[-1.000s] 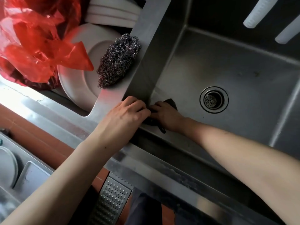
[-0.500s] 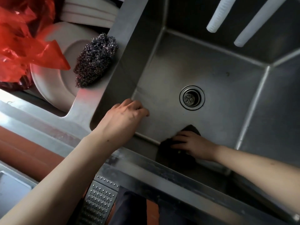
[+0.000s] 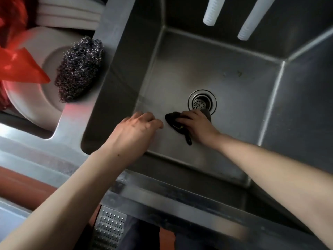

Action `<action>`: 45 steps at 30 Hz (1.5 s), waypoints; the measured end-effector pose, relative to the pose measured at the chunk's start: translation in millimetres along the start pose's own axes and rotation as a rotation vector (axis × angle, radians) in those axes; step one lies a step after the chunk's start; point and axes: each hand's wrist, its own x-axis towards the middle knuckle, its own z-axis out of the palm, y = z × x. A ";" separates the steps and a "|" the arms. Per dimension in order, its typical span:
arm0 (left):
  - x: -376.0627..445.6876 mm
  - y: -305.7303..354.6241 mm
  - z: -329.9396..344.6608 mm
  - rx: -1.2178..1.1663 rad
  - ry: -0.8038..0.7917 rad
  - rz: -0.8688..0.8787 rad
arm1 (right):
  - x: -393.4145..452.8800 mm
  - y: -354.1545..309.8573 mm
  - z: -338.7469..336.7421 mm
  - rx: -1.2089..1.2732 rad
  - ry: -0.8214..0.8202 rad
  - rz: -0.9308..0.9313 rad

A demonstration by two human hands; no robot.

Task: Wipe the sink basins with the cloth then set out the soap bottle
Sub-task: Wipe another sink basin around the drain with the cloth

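The right hand (image 3: 197, 126) presses a dark cloth (image 3: 175, 121) flat against the floor of the basin (image 3: 180, 73), fingers closed over the bunched fabric, just on the near side of the drain (image 3: 201, 101). A loose tail of cloth trails out toward the near wall. The left hand (image 3: 134, 131) hangs over the basin's near left corner with fingers curled and nothing in them; whether it touches the steel cannot be told.

The wiping step looks to be under way, and only this basin shows any work. The other basin, to the left, is full of plates (image 3: 32, 98), with a scourer (image 3: 79, 69) perched on the divider between the two.

Risks from here:
- The cloth's edge already reaches the drain ring; a stroke toward the far wall could snag fabric in the strainer holes.
- The trailing tail may fold under and leave streaks.
- A wide left-hand sweep could knock the scourer down onto the plates or into the basin.
- The specks near the far wall could be missed if strokes keep to the near half.

No soap bottle is in view, so that step cannot be judged.
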 end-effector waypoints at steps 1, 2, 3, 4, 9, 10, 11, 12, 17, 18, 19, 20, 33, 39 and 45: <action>1.2 1.0 -1.1 -0.015 -0.008 -0.004 | -14.1 -1.4 0.1 0.007 -0.018 -0.011; 2.8 1.8 -1.7 -0.023 -0.017 -0.004 | -30.1 -3.1 0.5 0.010 -0.047 -0.024; 3.6 2.5 -2.4 -0.025 -0.023 -0.004 | -46.2 -5.4 0.7 0.012 -0.091 -0.044; 3.6 3.3 -2.8 -0.027 -0.028 -0.005 | -61.6 -7.6 1.6 0.007 -0.142 -0.083; 5.1 13.7 -1.8 -0.045 -0.072 -0.018 | -90.6 -9.9 -1.0 -0.054 -0.299 -0.288; 6.3 15.6 -0.7 -0.047 -0.075 -0.017 | -86.6 -8.5 -3.7 -0.078 -0.301 -0.317; 6.8 17.7 0.5 -0.043 -0.079 -0.014 | -81.9 -6.0 -5.4 -0.094 -0.297 -0.332; 8.2 19.4 2.1 -0.038 -0.085 -0.009 | -76.6 -2.4 -7.6 -0.099 -0.277 -0.323; 17.5 25.0 7.4 -0.027 -0.107 0.003 | -56.5 27.6 -34.2 -0.068 0.031 0.106; 19.8 26.1 7.9 -0.023 -0.108 0.006 | -57.3 33.8 -39.9 -0.051 0.083 0.229; 21.6 27.1 8.2 -0.022 -0.107 0.004 | -60.2 38.5 -43.1 -0.048 0.121 0.324; 23.5 28.7 8.5 -0.022 -0.106 0.001 | -64.7 41.1 -44.0 -0.058 0.149 0.377; 96.7 56.7 14.6 0.037 -0.208 0.029 | -47.4 56.0 -59.1 0.083 0.431 0.598; 136.2 43.2 53.8 0.099 -0.319 -0.045 | -31.7 73.0 -52.1 0.026 0.422 0.777; 162.5 20.6 90.4 0.194 -0.322 -0.071 | -30.7 78.0 -37.1 0.027 0.424 0.738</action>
